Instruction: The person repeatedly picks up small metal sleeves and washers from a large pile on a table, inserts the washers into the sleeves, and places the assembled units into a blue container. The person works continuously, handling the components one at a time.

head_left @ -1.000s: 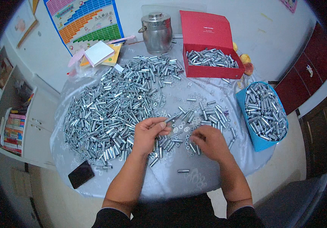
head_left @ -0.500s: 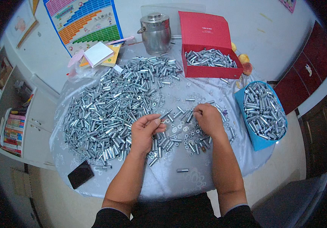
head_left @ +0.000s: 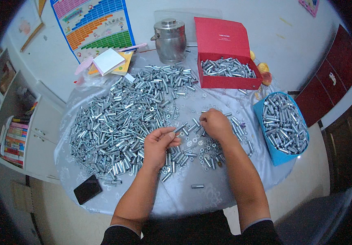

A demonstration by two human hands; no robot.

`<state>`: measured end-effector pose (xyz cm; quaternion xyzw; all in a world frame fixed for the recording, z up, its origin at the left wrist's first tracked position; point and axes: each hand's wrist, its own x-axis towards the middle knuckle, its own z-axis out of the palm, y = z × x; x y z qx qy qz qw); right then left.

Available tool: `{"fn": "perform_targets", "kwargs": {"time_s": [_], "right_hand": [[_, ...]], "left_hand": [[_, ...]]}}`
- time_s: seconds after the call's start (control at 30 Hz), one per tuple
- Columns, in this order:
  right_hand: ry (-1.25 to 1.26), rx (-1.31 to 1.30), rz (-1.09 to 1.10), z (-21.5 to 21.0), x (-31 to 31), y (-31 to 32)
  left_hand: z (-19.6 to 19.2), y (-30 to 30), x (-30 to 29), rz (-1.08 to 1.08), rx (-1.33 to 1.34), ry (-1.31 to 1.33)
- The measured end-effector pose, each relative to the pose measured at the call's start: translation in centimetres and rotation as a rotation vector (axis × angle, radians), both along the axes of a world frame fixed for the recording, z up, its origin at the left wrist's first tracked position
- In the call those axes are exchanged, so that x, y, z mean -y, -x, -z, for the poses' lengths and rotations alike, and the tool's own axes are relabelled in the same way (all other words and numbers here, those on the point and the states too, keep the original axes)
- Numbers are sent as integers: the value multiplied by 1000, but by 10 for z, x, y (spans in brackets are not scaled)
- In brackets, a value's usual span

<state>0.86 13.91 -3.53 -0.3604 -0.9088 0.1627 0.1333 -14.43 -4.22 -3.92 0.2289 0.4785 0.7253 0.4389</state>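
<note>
My left hand (head_left: 158, 143) is closed in a pinch above the right edge of a large heap of silvery metal bolts and tubes (head_left: 114, 122). A slim metal bolt (head_left: 180, 127) sticks out from between its thumb and fingers. To the right, my right hand (head_left: 217, 125) has its fingers bent down and pressed together over a smaller spread of tubes; its fingertips hide whatever they hold. Loose washers (head_left: 201, 154) and several metal tubes (head_left: 179, 157) lie on the cloth below and between the hands.
A red box (head_left: 230, 83) with its lid raised and a blue bin (head_left: 281, 160), both filled with metal parts, stand at the right. A steel pot (head_left: 170, 41) is at the back. A dark phone (head_left: 87, 190) lies front left. One tube (head_left: 197, 186) sits near the front edge.
My right hand has shifted left, closer to my left hand. The left hand still pinches the bolt in nearly the same place. The whole view has tilted slightly.
</note>
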Motion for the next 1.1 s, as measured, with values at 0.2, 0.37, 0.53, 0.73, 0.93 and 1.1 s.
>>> {"fn": "perform_targets", "kwargs": {"time_s": [0.2,0.37,0.53,0.73,0.93,1.1], "right_hand": [[25,125,-18,-6,-5,7],[50,-129,-6,2,1,6],[664,-783,75,-11,36,-6],[794,-921,83,-16,62,-13],[756,-941,-27,-16,70,-13],[708,-924,-2,-12,71,-13]], "left_hand": [[-1,0,1,19,4,-29],[-2,-1,1,33,-31,-4],[-1,-4,-1,22,-23,-18],[-4,-7,-1,11,-64,6],[-2,-6,-1,18,-83,-10],[-6,-8,1,49,-138,11]]}}
